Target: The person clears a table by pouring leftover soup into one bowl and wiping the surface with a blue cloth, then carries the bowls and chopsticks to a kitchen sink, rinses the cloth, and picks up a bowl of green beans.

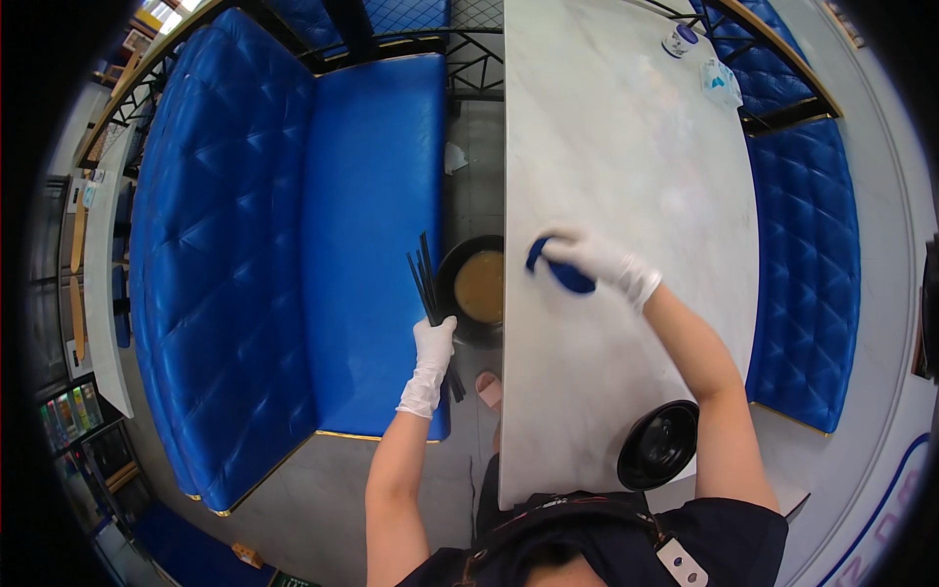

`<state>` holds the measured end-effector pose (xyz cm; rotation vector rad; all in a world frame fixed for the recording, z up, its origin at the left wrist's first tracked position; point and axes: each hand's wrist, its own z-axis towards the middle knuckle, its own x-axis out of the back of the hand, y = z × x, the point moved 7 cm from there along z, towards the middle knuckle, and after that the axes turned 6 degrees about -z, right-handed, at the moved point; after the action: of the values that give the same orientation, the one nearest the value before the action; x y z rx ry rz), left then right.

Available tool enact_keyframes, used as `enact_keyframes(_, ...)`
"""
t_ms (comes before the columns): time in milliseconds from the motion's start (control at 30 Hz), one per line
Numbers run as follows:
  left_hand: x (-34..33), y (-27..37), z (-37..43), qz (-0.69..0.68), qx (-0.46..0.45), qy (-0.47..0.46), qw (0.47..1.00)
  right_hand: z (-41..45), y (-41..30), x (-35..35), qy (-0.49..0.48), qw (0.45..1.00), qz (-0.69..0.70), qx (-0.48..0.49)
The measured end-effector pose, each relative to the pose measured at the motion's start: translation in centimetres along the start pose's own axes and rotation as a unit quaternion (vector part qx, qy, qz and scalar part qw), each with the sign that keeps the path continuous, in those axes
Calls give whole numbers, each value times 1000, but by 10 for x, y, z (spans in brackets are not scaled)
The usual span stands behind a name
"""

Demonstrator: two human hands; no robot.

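Observation:
My left hand, in a thin white glove, is closed around several black chopsticks beside the blue bench seat. Just past it, a black bowl of cloudy brown liquid shows partly beside the table's edge; the tabletop hides the rest, and its support cannot be made out. My right hand, gloved too and blurred, presses a dark blue cloth on the pale marbled table. Near my right forearm, a black bowl stands at the table's near end.
A lidded tub and a tissue pack stand at the table's far right corner. Blue tufted benches flank the table, the right one beyond its edge. White scraps lie on the floor. A pink slipper shows below the table's edge.

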<state>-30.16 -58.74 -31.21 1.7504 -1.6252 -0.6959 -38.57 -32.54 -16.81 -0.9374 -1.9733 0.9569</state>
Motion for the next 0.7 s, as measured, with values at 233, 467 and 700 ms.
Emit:
enact_keyframes(233,16,-11,-9,-11,10,6,1000,34,23,145,227,973,38,-1)
enact_keyframes(467,14,-13,-10,-7,20,14,1000,1,14,37,235,865,-268,352)
enact_keyframes(700,21,-20,-17,-5,-2,7,1000,-103,33,-68,110,895,-240,360)
